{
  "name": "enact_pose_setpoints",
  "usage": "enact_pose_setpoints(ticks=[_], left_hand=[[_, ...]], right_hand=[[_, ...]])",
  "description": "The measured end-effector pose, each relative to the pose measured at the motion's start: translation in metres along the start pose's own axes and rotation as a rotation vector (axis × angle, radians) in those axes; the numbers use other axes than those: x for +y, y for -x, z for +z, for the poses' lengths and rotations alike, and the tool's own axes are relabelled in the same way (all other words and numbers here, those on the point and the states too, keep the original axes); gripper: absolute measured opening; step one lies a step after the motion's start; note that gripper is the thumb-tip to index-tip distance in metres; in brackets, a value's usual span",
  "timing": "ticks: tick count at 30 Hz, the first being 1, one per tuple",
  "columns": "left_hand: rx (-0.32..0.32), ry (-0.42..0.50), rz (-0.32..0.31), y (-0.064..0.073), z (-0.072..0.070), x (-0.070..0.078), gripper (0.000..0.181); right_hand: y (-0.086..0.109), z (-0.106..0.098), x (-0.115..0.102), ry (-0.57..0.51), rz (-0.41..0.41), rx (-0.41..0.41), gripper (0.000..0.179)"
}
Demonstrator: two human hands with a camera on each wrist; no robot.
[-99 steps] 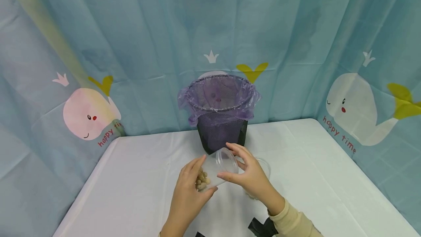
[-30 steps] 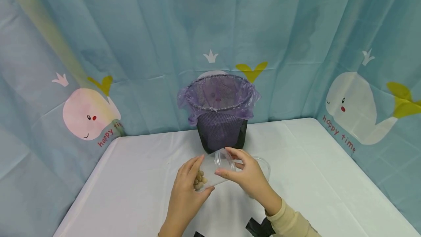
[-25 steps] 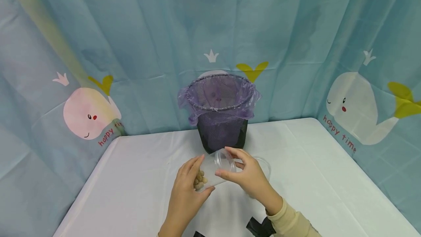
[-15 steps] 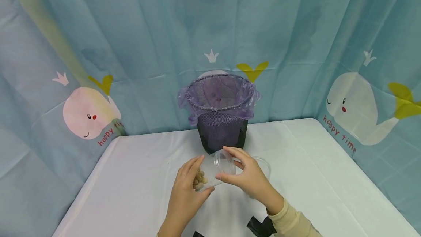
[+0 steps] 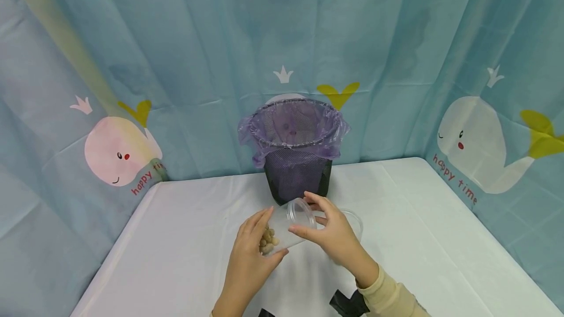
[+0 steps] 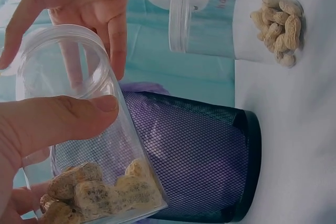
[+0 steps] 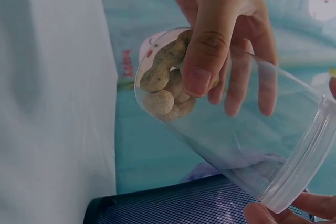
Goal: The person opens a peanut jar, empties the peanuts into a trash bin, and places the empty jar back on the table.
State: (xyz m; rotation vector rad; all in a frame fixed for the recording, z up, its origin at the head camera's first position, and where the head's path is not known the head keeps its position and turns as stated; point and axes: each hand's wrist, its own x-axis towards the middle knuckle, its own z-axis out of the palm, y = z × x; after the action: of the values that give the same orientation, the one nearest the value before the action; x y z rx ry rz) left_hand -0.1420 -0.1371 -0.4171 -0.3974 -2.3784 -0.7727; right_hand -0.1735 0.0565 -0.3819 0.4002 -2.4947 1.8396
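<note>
My left hand (image 5: 251,253) grips a clear plastic jar (image 5: 284,231), tilted on its side, its thumb on one side and fingers on the other. Peanuts (image 6: 94,190) in their shells lie gathered at the jar's base end. A thick clear band (image 7: 302,156) rings the mouth end, which points toward my right hand (image 5: 332,231). That hand is spread around the band, its thumb and fingertips right at the edge. The left wrist view shows its fingers extended, palm facing the mouth. A second clear jar (image 6: 210,19) of peanuts stands mostly behind the right hand in the head view.
A black mesh bin (image 5: 297,180) lined with a purple bag (image 5: 332,136) stands behind the hands at the back of the white-covered table (image 5: 185,248). Black straps (image 5: 348,302) lie near the right sleeve. A blue printed curtain (image 5: 198,87) surrounds the table.
My right hand's fingers have lifted and spread from the jar's mouth, after closing nearer to it half a second ago. The left hand and jar have barely moved.
</note>
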Motion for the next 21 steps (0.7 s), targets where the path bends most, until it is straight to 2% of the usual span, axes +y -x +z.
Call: enact_pose_setpoints(ticks=[7,21], left_hand=[[0.015,-0.017,0.028,0.0003,0.0007,-0.0015,0.101],[-0.021,0.021,-0.012,-0.0004,-0.0005,-0.0007,0.099]], right_hand=[[-0.0004,-0.0018,0.0004,0.018,0.013,-0.027,0.071],[-0.0002,-0.0055,-0.0005,0.003,-0.11,-0.079,0.071]])
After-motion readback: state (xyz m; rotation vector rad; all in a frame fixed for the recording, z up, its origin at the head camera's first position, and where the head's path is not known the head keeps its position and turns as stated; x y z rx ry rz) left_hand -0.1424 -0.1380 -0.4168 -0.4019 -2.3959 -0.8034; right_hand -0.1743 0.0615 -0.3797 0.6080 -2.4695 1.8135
